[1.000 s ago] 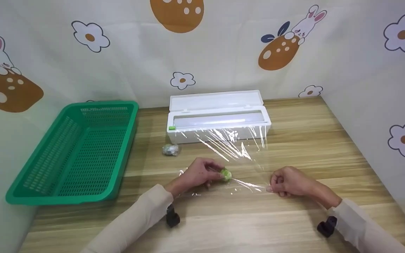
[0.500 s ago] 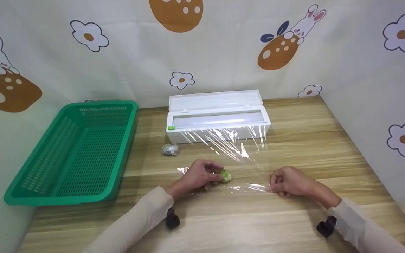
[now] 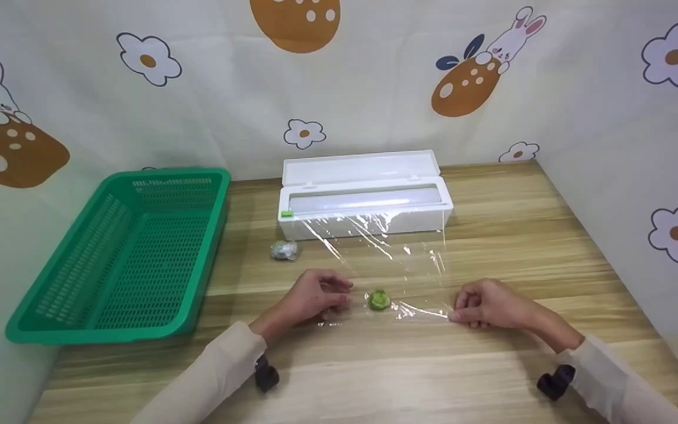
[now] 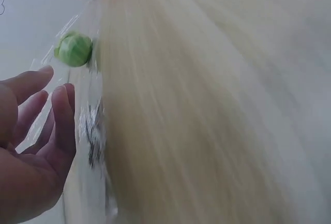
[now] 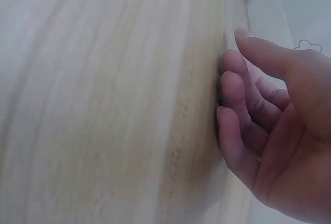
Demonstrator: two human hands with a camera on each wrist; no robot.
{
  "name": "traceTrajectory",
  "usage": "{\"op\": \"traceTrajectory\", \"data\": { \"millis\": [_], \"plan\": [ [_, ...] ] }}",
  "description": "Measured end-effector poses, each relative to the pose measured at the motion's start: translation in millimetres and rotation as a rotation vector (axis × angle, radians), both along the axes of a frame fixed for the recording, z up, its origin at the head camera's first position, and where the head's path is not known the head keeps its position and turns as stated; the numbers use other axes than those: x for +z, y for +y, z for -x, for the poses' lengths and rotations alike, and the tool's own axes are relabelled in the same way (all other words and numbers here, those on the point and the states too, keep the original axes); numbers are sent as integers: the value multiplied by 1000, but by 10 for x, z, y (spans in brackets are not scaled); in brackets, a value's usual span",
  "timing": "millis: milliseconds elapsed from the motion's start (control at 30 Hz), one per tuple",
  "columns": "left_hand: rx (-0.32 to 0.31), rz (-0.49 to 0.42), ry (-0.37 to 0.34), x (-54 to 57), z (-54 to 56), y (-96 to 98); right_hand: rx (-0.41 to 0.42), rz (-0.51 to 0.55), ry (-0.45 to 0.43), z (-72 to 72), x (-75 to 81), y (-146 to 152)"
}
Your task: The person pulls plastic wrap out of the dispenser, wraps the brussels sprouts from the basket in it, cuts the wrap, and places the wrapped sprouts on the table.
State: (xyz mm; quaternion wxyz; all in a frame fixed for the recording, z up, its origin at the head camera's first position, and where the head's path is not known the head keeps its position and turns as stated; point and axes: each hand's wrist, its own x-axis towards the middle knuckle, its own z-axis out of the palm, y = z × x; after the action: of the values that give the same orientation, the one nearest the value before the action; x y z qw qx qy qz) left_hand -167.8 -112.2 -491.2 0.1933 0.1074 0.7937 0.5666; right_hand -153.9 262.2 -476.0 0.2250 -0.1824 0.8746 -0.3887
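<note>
A Brussels sprout sits by itself on a sheet of cling film, pulled out over the table from a white dispenser box. Just left of the sprout is my left hand, its thumb and fingers apart with nothing between them. In the left wrist view a gap separates these fingers from the sprout. My right hand pinches the near right corner of the film between thumb and finger. The right wrist view shows its fingers curled, the sprout at the top edge.
A small film-wrapped bundle lies in front of the box's left end. The box lid stands up at the back. On the left is a green plastic basket. A patterned curtain hangs behind the wooden table.
My left hand has let go of the sprout and drawn back to the left. The sprout stays on the film. My right hand keeps its pinch on the corner, almost unmoved.
</note>
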Motion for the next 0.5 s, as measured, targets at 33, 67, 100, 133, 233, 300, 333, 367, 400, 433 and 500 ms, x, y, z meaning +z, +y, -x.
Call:
{"op": "traceTrajectory", "data": {
  "millis": [33, 67, 100, 133, 233, 300, 333, 367, 400, 433, 500],
  "plan": [
    [-8, 24, 19, 8, -11, -49, -7, -5, 23, -10, 15, 4],
    [-22, 42, 44, 16, -23, -100, -14, -8, 54, -19, 27, 10],
    [-38, 62, 74, 21, -34, -150, -20, -9, 88, -29, 37, 13],
    [-57, 80, 109, 25, -44, -200, -23, -9, 121, -39, 45, 13],
    [-129, 112, 213, 26, -80, -339, -11, 8, 205, -62, 48, 6],
    [-180, 140, 264, 26, -104, -417, 17, 24, 240, -74, 33, -4],
    [-204, 166, 294, 25, -114, -451, 32, 28, 253, -78, 24, -8],
    [-225, 199, 326, 23, -123, -483, 46, 26, 262, -79, 13, -11],
    [-243, 241, 362, 21, -129, -511, 59, 17, 272, -81, 2, -13],
    [-257, 286, 395, 19, -134, -537, 70, 6, 280, -81, -10, -14],
    [-275, 369, 451, 12, -140, -582, 80, -16, 289, -73, -35, -18]
  ]
}}
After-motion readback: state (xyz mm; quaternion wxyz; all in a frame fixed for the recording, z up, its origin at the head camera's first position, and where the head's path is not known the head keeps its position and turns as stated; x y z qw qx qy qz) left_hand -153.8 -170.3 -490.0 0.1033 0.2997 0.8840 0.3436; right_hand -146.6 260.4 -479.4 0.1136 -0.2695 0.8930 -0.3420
